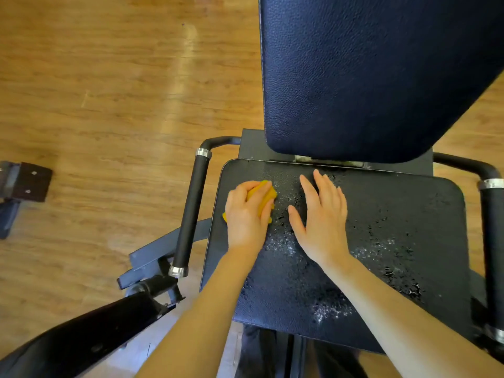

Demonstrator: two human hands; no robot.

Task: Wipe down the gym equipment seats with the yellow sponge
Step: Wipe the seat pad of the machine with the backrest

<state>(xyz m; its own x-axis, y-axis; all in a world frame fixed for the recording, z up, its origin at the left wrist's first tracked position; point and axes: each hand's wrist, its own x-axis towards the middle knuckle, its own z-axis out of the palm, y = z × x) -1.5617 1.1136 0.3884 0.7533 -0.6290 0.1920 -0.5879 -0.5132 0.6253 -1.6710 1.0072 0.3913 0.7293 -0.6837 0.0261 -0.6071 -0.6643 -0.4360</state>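
A black padded seat [381, 214] of a gym machine fills the middle and right of the head view, speckled with water drops and white foam. My left hand [246, 214] grips the yellow sponge [264, 197] against the seat's far left part. My right hand [321, 216] lies flat on the seat just right of the sponge, fingers straight and spread. A dark blue backrest [368, 77] rises behind the seat.
Black foam-covered handles stand on both sides of the seat, the left handle [191, 211] close to my left hand and the right handle [493, 241] at the frame edge. Machine frame parts [81, 336] reach across the lower left. Wooden floor [109, 91] surrounds everything.
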